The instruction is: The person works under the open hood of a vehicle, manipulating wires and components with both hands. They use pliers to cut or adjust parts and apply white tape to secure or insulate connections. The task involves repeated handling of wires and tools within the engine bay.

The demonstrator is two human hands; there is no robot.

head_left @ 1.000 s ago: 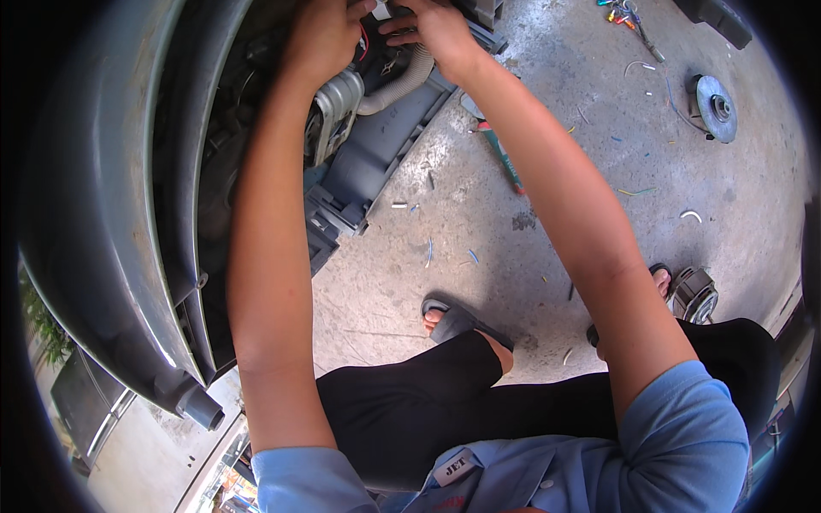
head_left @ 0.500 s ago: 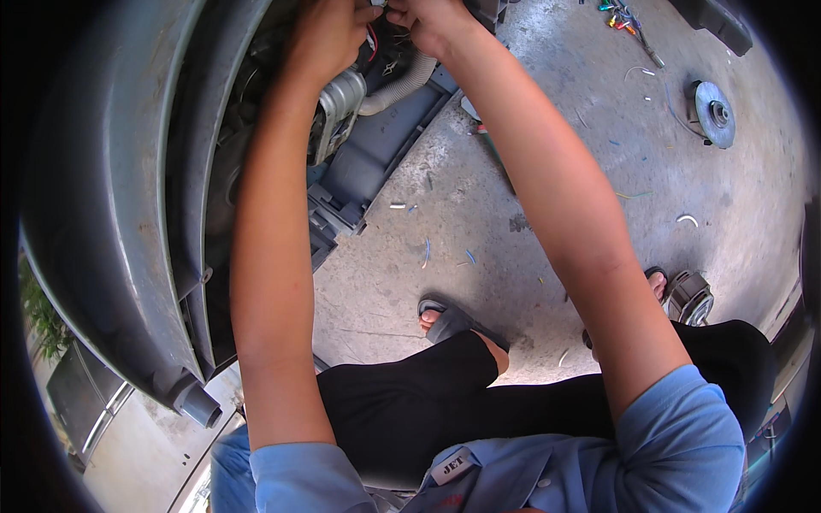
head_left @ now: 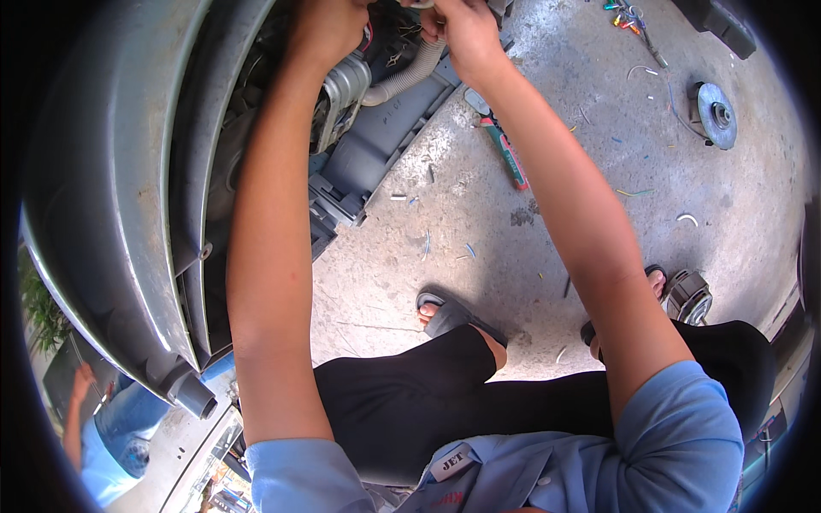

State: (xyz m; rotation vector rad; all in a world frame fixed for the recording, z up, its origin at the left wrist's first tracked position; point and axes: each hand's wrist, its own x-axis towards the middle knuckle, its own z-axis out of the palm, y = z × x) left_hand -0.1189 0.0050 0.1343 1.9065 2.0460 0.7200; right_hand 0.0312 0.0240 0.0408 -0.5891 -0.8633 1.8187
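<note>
At the top edge, my left hand [head_left: 335, 30] is closed, its fingertips partly cut off by the frame; what it grips is hidden. My right hand [head_left: 466, 38] is also closed, fingers bent around a small pale piece that the frame cuts off. Both hands are over the exposed inside of a large grey-cased appliance [head_left: 141, 171]. Just below them are a ribbed grey hose [head_left: 406, 79], a silvery metal part [head_left: 344, 90] and a short red wire [head_left: 368, 36]. A grey plastic base panel [head_left: 363, 137] lies beneath the hose.
Beside my right forearm, a tool with a green and red handle [head_left: 506, 152] lies on the concrete floor [head_left: 479, 231]. Farther right are a round metal disc [head_left: 717, 115], a motor-like part [head_left: 688, 297] and bundled coloured wires [head_left: 629, 17]. Wire scraps are scattered about. Another person [head_left: 120, 436] is at lower left.
My right hand has moved right, away from my left, uncovering more of the hose. The green and red tool shows more fully. Another person has come into view at lower left.
</note>
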